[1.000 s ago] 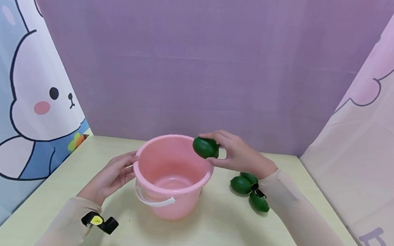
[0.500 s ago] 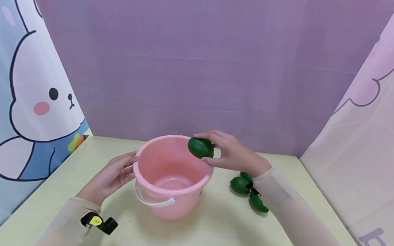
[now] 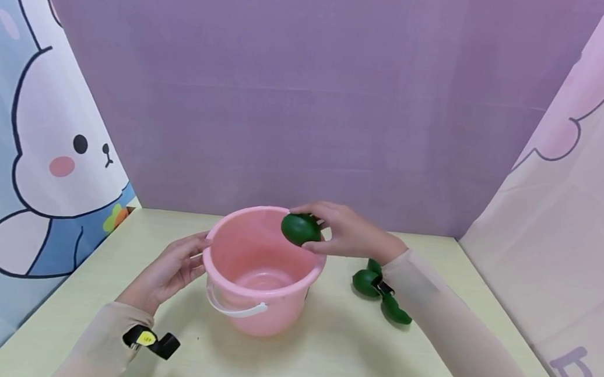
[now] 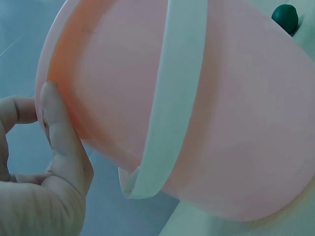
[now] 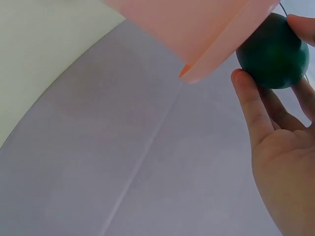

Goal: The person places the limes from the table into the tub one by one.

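Observation:
A pink bucket point(image 3: 266, 317) with a white handle point(image 3: 241, 311) stands upright on the table, its inside showing no contents. At its left side my left hand point(image 3: 172, 270) pinches the rim; in the left wrist view the thumb point(image 4: 61, 132) lies against the rim's underside. My right hand point(image 3: 348, 232) holds a dark green lime point(image 3: 301, 229) between thumb and fingers, over the right part of the bucket's opening. In the right wrist view that lime point(image 5: 273, 54) sits close beside the rim.
Three more limes point(image 3: 366, 283) lie together on the pale table point(image 3: 321, 359) right of the bucket, partly covered by the right wrist's strap and sleeve. A purple curtain point(image 3: 307, 107) closes off the back, with printed cloths on both sides.
My right hand has moved a little left and slightly down with the lime, farther over the bucket's opening. The left hand and the bucket have stayed in place.

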